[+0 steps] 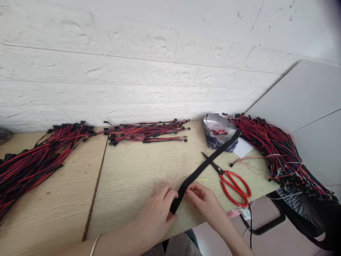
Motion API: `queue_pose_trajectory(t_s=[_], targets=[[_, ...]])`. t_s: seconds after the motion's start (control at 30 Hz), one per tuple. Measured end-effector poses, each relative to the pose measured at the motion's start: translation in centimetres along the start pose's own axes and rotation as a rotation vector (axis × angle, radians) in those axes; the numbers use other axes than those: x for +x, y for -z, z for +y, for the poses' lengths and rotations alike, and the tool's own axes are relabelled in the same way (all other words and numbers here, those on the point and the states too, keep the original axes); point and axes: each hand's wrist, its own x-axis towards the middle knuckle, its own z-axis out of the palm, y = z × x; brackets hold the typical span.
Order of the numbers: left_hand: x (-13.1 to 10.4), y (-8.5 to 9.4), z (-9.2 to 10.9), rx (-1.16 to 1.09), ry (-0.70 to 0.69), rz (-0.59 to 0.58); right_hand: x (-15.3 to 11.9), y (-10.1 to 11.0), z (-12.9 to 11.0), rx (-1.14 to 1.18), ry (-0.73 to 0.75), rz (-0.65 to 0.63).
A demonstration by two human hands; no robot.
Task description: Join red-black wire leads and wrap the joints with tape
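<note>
A long, flat black strip [204,166] runs diagonally from the table's front edge up to the foil-lined bag. My left hand [160,209] is closed around its near end, fingers on one side and thumb underneath. On the other side of the strip, my right hand [204,202] has its thumb and fingertips drawn together in a pinch right beside it. Whatever sits between those fingertips is too small to make out. Red-handled scissors [236,185] lie to the right, their blades partly under the strip. A short yellow piece [203,179] lies near my right hand.
Bundled red and black wires with connectors [149,131] lie along the wall; bigger wire piles are at left [39,160] and right [277,153]. An open patterned bag [213,140] holds small red pieces. White paper [243,147] is beside it. A seam [97,185] crosses the wooden table.
</note>
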Motion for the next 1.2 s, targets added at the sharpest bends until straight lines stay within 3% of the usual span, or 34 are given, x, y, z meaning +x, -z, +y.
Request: queue_pose_trajectory(t_s=[0.1, 0.23, 0.5, 0.63, 0.7, 0.8, 0.9, 0.97, 1.03, 1.2], targets=[[0.1, -0.9, -0.1, 0.253, -0.236, 0.126, 0.0, 0.5, -0.6, 0.19, -0.121, -0.108], [0.5, -0.9, 0.0, 0.505, -0.516, 0.325, -0.3, 1.4, -1.3, 0.286, -0.164, -0.169], [1.5, 1.3, 0.5, 0.544, -0.651, 0.341, -0.8, 2.9, -2.0, 0.429, -0.145, -0.188], [2.1, 0.9, -0.2, 0.553, -0.717, 0.377, -1.1, 3.5, -2.7, 0.521, -0.134, -0.213], [2.6, 0.3, -0.9, 0.465, -0.729, 0.347, -1.2, 3.7, -3.2, 0.57, -0.133, -0.22], [3.8, -0.2, -1.8, 0.269, -0.689, 0.199, -1.3, 3.9, -3.6, 0.648, -0.148, -0.251], [4.5, 0.2, -1.9, 0.114, -0.604, 0.027, -1.4, 4.2, -3.8, 0.694, -0.157, -0.274], [4.7, 0.9, -1.6, 0.104, -0.599, 0.005, -1.5, 4.4, -3.7, 0.709, -0.151, -0.269], [4.6, 1.7, -0.9, 0.135, -0.651, 0.096, -1.5, 4.5, -3.6, 0.72, -0.144, -0.266], [4.1, 4.0, 3.0, 0.135, -0.807, 0.486, -1.6, 4.5, -3.3, 0.635, -0.118, -0.213]])
